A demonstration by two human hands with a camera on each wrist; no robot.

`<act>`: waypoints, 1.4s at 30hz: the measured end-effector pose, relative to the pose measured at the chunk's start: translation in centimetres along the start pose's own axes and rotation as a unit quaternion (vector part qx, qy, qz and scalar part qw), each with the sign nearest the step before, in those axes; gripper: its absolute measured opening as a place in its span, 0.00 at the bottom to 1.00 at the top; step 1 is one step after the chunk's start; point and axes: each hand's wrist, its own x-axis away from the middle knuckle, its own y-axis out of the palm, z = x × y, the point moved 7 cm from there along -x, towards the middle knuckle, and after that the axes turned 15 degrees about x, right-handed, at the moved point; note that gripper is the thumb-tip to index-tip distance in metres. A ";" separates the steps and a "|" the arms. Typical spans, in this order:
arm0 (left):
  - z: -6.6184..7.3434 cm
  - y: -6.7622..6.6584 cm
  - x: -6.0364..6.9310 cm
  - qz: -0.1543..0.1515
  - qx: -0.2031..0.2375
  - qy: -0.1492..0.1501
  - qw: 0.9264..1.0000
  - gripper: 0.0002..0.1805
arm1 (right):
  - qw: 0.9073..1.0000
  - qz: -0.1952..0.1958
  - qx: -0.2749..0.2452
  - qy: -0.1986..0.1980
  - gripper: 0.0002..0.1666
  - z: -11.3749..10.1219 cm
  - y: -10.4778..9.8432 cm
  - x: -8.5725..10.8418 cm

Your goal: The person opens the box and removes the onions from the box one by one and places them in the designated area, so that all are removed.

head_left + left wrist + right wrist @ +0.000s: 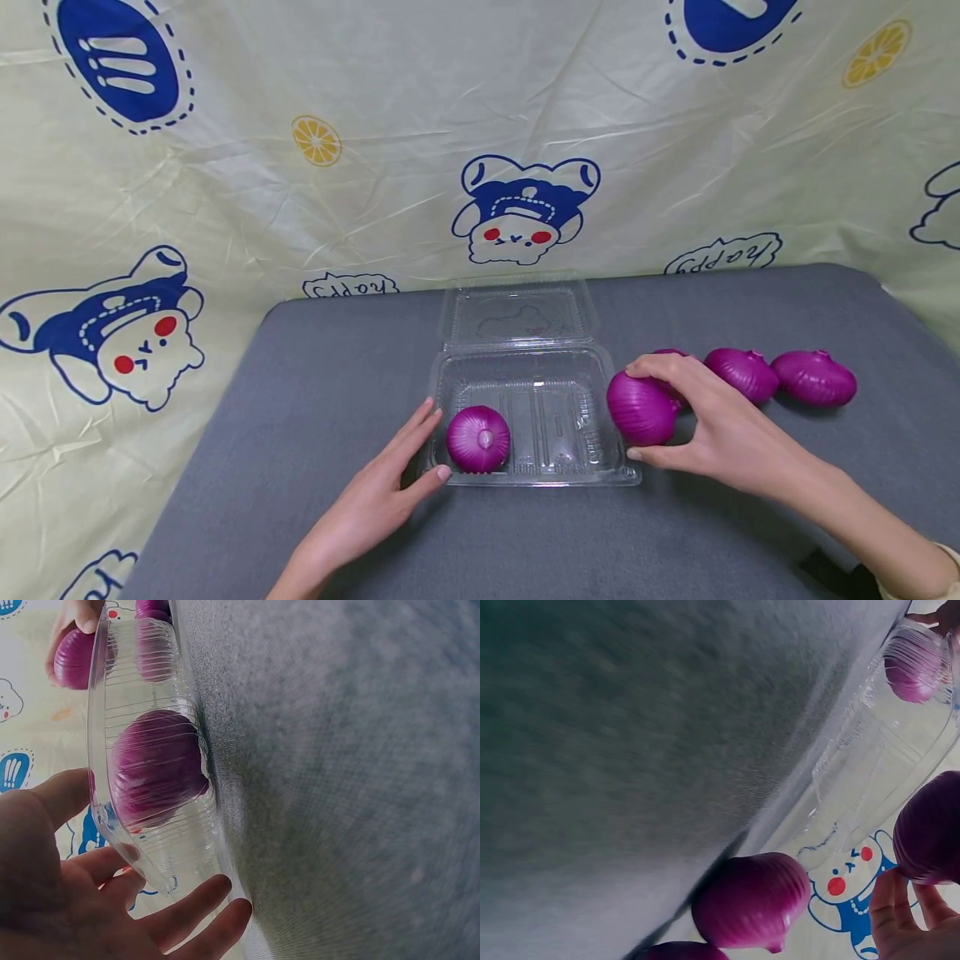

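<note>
A clear plastic clamshell box (555,417) lies with its lid folded back on the grey table. One purple onion (478,439) sits inside at its left end. My left hand (378,487) is at the box's left side, fingers spread and mostly straight, thumb by the near left corner. In my right hand (738,433) is another purple onion (642,408), gripped between thumb and fingers and raised beside the box's right edge. The left wrist view shows the boxed onion (157,769) through the ribbed wall, with my left fingers (191,911) alongside.
Right of the box more purple onions lie in a row, among them a middle onion (742,375) and a far-right onion (814,378); one is partly hidden behind my right hand. The lid (517,312) lies toward the back edge. A printed cloth (390,208) hangs behind the table.
</note>
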 end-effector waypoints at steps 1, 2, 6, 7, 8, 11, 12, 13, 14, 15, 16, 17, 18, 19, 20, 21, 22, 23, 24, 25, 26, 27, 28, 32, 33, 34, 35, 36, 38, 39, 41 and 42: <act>0.0 0.0 0.0 0.000 0.001 0.000 1.000 0.38 | 1.000 -0.002 0.001 0.001 0.53 0.1 0.0 0.3; 0.0 0.0 0.0 -0.001 0.001 0.000 1.000 0.38 | 1.000 -0.003 0.004 0.002 0.52 0.2 0.0 0.5; 0.0 0.0 0.0 -0.001 0.001 -0.001 1.000 0.38 | 1.000 -0.008 0.011 0.010 0.50 0.6 -0.1 1.6; 0.0 0.0 0.0 0.000 0.000 -0.001 1.000 0.38 | 1.000 -0.008 0.012 0.012 0.51 0.7 -0.1 1.9; -0.1 0.0 0.0 0.001 -0.001 -0.002 1.000 0.38 | 1.000 -0.008 0.014 0.015 0.51 0.8 -0.1 2.2; -0.1 -0.1 -0.1 0.003 -0.003 -0.004 1.000 0.38 | 0.999 -0.012 0.022 0.027 0.52 1.4 0.0 2.9; -0.1 -0.1 -0.1 0.003 -0.004 -0.004 1.000 0.38 | 0.999 -0.013 0.025 0.029 0.53 1.6 0.0 3.1; -0.1 -0.1 -0.1 0.003 -0.005 -0.004 1.000 0.38 | 0.999 -0.015 0.027 0.031 0.53 1.7 0.0 3.3; 0.0 -0.1 -0.1 0.003 -0.006 -0.004 1.000 0.38 | 0.999 -0.019 0.029 0.034 0.53 1.8 0.0 3.5; 0.0 0.0 -0.1 0.003 -0.006 -0.004 1.000 0.38 | 0.999 -0.021 0.033 0.035 0.52 1.9 0.0 3.6; 0.0 -0.1 -0.1 0.002 -0.005 -0.004 1.000 0.38 | 0.999 -0.022 0.035 0.035 0.52 2.0 0.0 3.8; 0.0 -0.1 -0.1 0.002 -0.005 -0.003 1.000 0.38 | 0.998 -0.024 0.037 0.034 0.51 2.0 0.0 3.9; 0.0 -0.1 -0.1 0.001 -0.004 -0.002 1.000 0.38 | 0.998 -0.025 0.039 0.034 0.51 2.1 0.0 4.0; 0.0 -0.1 -0.1 0.001 -0.003 -0.001 1.000 0.38 | 0.998 -0.027 0.043 0.033 0.50 2.1 0.0 4.2; 0.0 -0.1 -0.1 0.001 -0.002 0.000 1.000 0.38 | 0.998 -0.028 0.046 0.032 0.49 2.2 0.0 4.3; 0.0 -0.1 0.0 0.000 -0.001 0.000 1.000 0.38 | 0.998 -0.029 0.049 0.031 0.49 2.3 0.0 4.4; 0.0 -0.1 0.0 0.000 -0.001 0.000 1.000 0.38 | 0.998 -0.030 0.052 0.029 0.49 2.4 0.0 4.5; 0.0 -0.1 0.0 0.000 0.000 0.001 1.000 0.38 | 0.998 -0.030 0.055 0.026 0.49 2.5 0.1 4.6; 0.0 -0.1 0.0 0.000 0.000 0.001 1.000 0.38 | 0.998 -0.029 0.057 0.025 0.50 2.6 0.1 4.7; 0.1 -0.1 0.0 0.000 0.000 0.000 1.000 0.38 | 0.998 -0.029 0.059 0.023 0.50 2.8 0.2 4.8; 0.0 -0.1 0.0 0.000 0.000 0.000 1.000 0.38 | 0.998 -0.028 0.059 0.021 0.50 2.9 0.2 4.8; 0.1 0.0 0.0 0.000 0.000 0.000 1.000 0.37 | 0.998 -0.028 0.061 0.020 0.50 3.1 0.3 4.9; 0.1 0.0 0.0 -0.001 0.000 0.000 1.000 0.37 | 0.997 -0.029 0.063 0.020 0.50 3.2 0.4 5.0; 0.1 0.0 0.0 -0.002 0.002 0.001 1.000 0.37 | 0.996 -0.040 0.079 0.025 0.49 3.8 0.6 5.3; 0.1 0.0 0.0 -0.003 0.002 0.002 1.000 0.37 | 0.995 -0.042 0.083 0.026 0.49 3.9 0.6 5.4; 0.1 0.0 0.0 -0.003 0.002 0.002 1.000 0.37 | 0.995 -0.045 0.086 0.025 0.49 4.0 0.6 5.5; 0.1 0.0 0.0 -0.004 0.003 0.002 1.000 0.37 | 0.995 -0.046 0.088 0.025 0.49 4.1 0.7 5.5; 0.1 0.0 0.0 -0.004 0.003 0.002 1.000 0.37 | 0.995 -0.048 0.088 0.026 0.48 4.2 0.7 5.6; 0.1 0.0 0.0 -0.004 0.004 0.002 1.000 0.37 | 0.995 -0.054 0.083 0.028 0.48 4.3 0.8 5.6; 0.1 0.0 0.0 -0.004 0.004 0.002 1.000 0.37 | 0.995 -0.057 0.079 0.031 0.49 4.5 0.8 5.7; 0.1 0.0 0.0 -0.004 0.005 0.001 1.000 0.37 | 0.994 -0.067 0.074 0.040 0.49 4.7 0.9 5.7; 0.1 0.0 0.0 -0.003 0.005 0.000 1.000 0.37 | 0.994 -0.072 0.071 0.043 0.49 4.8 1.0 5.8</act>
